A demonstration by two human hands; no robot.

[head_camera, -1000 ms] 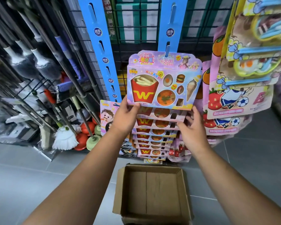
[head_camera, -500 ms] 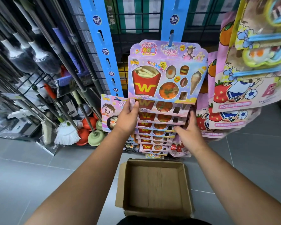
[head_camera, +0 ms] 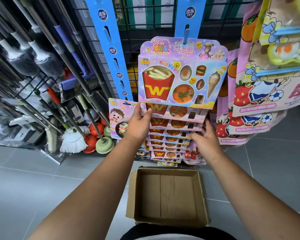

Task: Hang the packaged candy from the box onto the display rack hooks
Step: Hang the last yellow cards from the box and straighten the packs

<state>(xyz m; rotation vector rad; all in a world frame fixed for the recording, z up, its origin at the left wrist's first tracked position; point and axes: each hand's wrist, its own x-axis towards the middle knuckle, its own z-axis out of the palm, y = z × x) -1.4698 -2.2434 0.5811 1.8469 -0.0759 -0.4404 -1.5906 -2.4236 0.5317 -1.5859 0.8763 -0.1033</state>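
A pink candy package (head_camera: pixel 180 73) printed with fries and an ice cream cone hangs on a blue hook strip (head_camera: pixel 189 19), above a column of matching packs. The left hand (head_camera: pixel 139 124) pinches its lower left corner; the right hand (head_camera: pixel 206 141) touches the packs beneath. A cardboard box (head_camera: pixel 133 196) sits open on the grey floor (head_camera: pixel 42 187) below.

Both forearms are bare from the frame's lower corners up to the wrists, with no sleeve, watch, ring or band showing on either. The left hand (head_camera: pixel 140 126) and right hand (head_camera: pixel 205 140) are ungloved, 2 bare hands with short nails (only a few are visible). Below and between the forearms, a dark garment (head_camera: pixel 177 233) with a pale strip across it fills the bottom edge.
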